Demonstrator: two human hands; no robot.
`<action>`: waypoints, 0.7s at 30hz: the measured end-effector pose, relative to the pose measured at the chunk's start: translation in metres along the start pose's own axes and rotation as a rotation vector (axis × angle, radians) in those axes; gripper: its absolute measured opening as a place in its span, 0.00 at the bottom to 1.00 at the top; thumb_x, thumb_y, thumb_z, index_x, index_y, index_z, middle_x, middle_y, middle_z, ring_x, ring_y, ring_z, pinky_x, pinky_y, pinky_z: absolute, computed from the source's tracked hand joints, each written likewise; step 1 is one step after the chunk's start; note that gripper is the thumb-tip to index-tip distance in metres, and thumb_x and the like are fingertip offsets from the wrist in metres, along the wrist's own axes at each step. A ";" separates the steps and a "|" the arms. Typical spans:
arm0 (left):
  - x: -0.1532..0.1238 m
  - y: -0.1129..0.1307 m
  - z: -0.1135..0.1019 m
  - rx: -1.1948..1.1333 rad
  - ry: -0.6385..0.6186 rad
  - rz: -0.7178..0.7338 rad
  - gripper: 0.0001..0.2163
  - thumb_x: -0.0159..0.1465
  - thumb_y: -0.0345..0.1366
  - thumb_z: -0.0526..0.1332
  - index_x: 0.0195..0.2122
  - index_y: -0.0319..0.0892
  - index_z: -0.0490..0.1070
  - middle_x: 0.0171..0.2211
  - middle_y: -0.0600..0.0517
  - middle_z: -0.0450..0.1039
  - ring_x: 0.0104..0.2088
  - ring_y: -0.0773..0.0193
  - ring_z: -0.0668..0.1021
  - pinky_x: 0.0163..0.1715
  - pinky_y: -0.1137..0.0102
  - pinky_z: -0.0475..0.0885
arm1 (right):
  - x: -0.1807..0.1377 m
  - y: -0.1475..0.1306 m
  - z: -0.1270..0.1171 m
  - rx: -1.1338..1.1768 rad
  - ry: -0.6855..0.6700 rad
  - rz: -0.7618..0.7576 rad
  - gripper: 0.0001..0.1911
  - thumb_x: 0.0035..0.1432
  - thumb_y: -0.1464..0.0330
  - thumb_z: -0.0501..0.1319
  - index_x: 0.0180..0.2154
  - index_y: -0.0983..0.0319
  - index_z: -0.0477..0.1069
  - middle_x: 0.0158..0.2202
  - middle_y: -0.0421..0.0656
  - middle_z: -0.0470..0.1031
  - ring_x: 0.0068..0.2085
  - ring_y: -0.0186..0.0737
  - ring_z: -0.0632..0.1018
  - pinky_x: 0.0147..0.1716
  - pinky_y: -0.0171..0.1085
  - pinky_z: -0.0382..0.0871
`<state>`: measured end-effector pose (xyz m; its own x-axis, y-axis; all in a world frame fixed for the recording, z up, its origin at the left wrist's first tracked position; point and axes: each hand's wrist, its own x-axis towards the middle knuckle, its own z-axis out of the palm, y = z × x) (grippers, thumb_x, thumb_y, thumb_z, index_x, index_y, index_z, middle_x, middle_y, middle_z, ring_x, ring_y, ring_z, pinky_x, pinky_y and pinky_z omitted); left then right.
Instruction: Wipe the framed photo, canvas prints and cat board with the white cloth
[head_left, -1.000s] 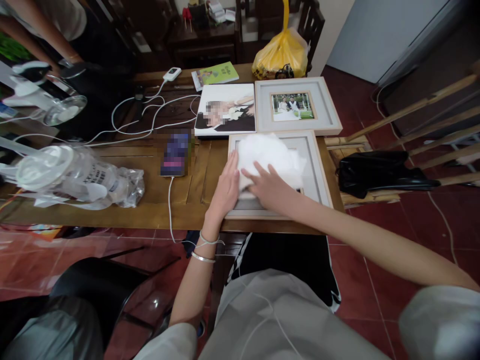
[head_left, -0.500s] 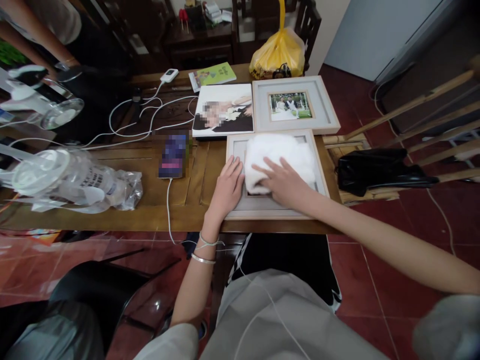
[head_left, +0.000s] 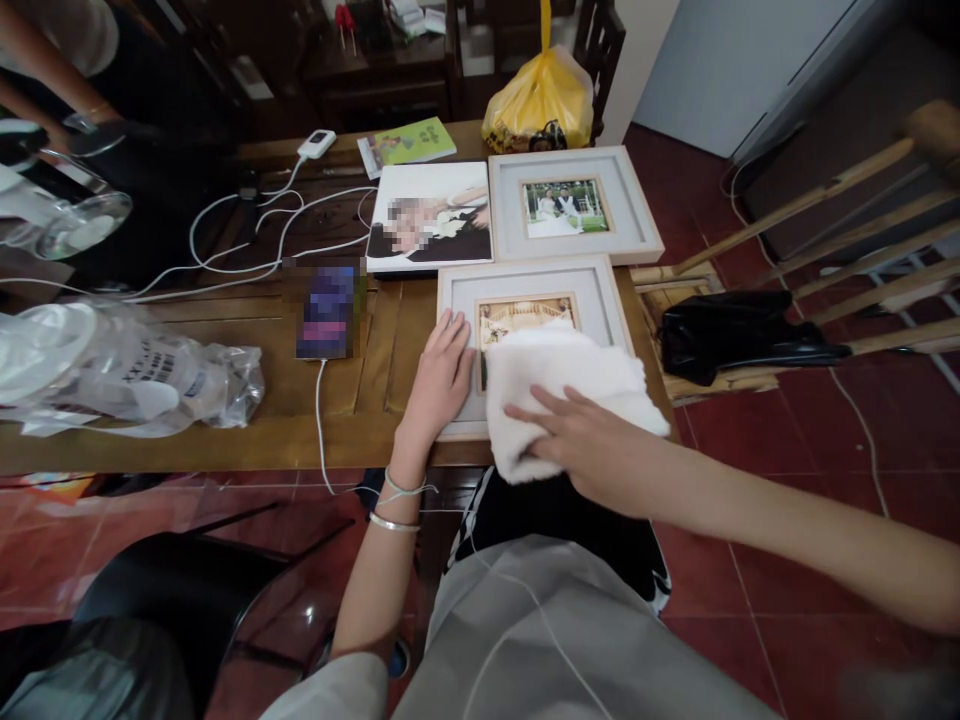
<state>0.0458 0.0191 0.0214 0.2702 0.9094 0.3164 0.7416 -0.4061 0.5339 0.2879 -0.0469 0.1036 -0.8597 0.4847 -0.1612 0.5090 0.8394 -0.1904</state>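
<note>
The near picture frame (head_left: 611, 290), pale wood with a grey mount, lies flat at the table's front edge. A white cloth (head_left: 566, 355) covers its lower right part and hangs over the near edge. My right hand (head_left: 592, 435) has hold of the cloth from above, thumb side hidden in its folds and fingers partly spread. Flat along the frame's left border rests my left hand (head_left: 442, 372), fingers stretched out and holding nothing. Part of a golden-toned photo (head_left: 517, 312) shows above the cloth.
Behind are a second framed photo (head_left: 641, 230) and a photo panel (head_left: 435, 180). A phone (head_left: 326, 315) on a cable, a bagged plastic cup (head_left: 150, 365), a green booklet (head_left: 412, 143) and a yellow bag (head_left: 540, 105) share the table (head_left: 247, 440). Another person stands at upper left.
My right hand has drawn the cloth toward me, from the middle of the frame to its near edge, exposing the top of the photo. My left hand stays on the frame's left border.
</note>
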 end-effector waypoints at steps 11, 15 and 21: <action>-0.001 -0.002 0.001 0.020 0.002 0.027 0.21 0.74 0.36 0.53 0.66 0.38 0.66 0.69 0.40 0.63 0.74 0.49 0.58 0.72 0.47 0.58 | 0.021 0.087 -0.005 -0.156 0.169 0.307 0.31 0.53 0.85 0.55 0.56 0.61 0.75 0.74 0.49 0.55 0.72 0.65 0.56 0.65 0.69 0.56; 0.000 -0.002 0.000 0.019 0.007 0.023 0.21 0.74 0.35 0.53 0.66 0.38 0.66 0.69 0.40 0.64 0.73 0.49 0.59 0.71 0.47 0.58 | 0.061 0.127 -0.005 -0.226 0.272 0.409 0.31 0.56 0.84 0.55 0.59 0.62 0.74 0.75 0.50 0.49 0.74 0.71 0.50 0.65 0.75 0.48; 0.000 -0.002 0.001 0.022 0.016 0.026 0.21 0.74 0.35 0.54 0.66 0.35 0.66 0.69 0.38 0.64 0.73 0.48 0.59 0.72 0.48 0.58 | 0.053 0.077 0.000 -0.216 0.110 0.293 0.26 0.58 0.82 0.56 0.55 0.64 0.78 0.72 0.54 0.57 0.70 0.73 0.58 0.62 0.73 0.57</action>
<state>0.0453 0.0197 0.0195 0.2796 0.8968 0.3428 0.7479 -0.4273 0.5080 0.2811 0.0434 0.0801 -0.6842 0.7258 -0.0710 0.7235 0.6878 0.0592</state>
